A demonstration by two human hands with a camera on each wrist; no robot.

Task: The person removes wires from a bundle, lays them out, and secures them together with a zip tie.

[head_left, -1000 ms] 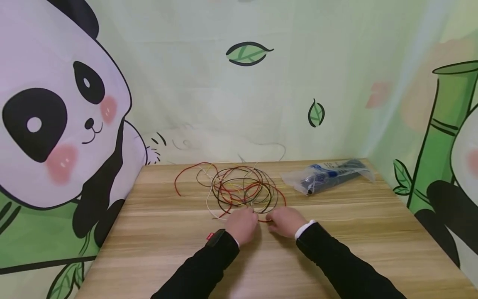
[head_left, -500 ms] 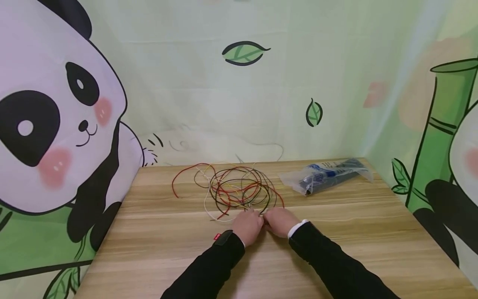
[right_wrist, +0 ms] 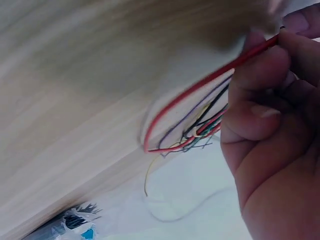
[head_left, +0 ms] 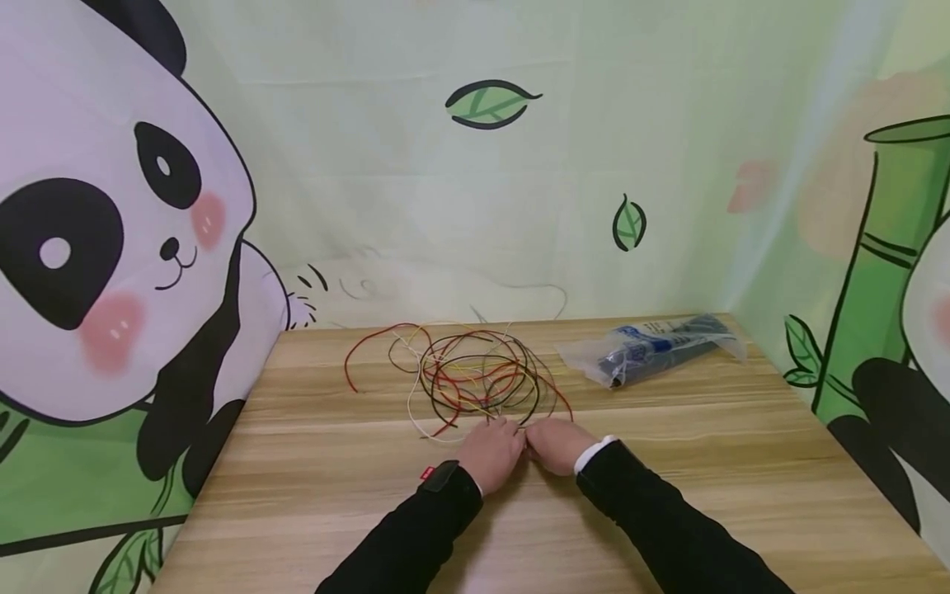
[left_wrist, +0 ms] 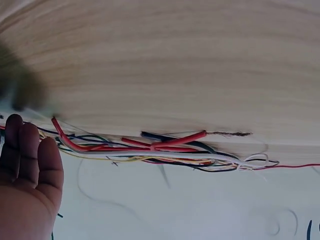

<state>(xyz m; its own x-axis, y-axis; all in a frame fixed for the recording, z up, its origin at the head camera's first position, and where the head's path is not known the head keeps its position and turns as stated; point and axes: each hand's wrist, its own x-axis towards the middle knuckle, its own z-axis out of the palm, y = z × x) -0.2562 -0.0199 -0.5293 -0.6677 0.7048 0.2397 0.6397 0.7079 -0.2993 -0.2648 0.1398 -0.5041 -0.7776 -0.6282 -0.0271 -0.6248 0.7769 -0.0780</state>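
Observation:
A loose tangle of red, black, yellow and white wires (head_left: 478,371) lies toward the back of the table. At its near edge my left hand (head_left: 491,455) and right hand (head_left: 558,445) meet, fingertips together. In the right wrist view a red wire (right_wrist: 195,85) loops up into my right hand (right_wrist: 280,130), pinched near its end. My left hand (left_wrist: 32,165) has its fingers curled, and its thumb and pinch point are out of the left wrist view. A red wire (left_wrist: 177,141) with a bare twisted copper end (left_wrist: 230,133) lies beyond it.
A clear plastic bag (head_left: 653,346) with dark and blue contents lies at the back right of the wooden table (head_left: 356,495). A printed panda cloth (head_left: 371,165) hangs right behind the table's back edge.
My right hand has moved left until it meets my left hand, closing the gap where red wire showed. My left hand has shifted slightly right. Over the last half second the hands hardly moved.

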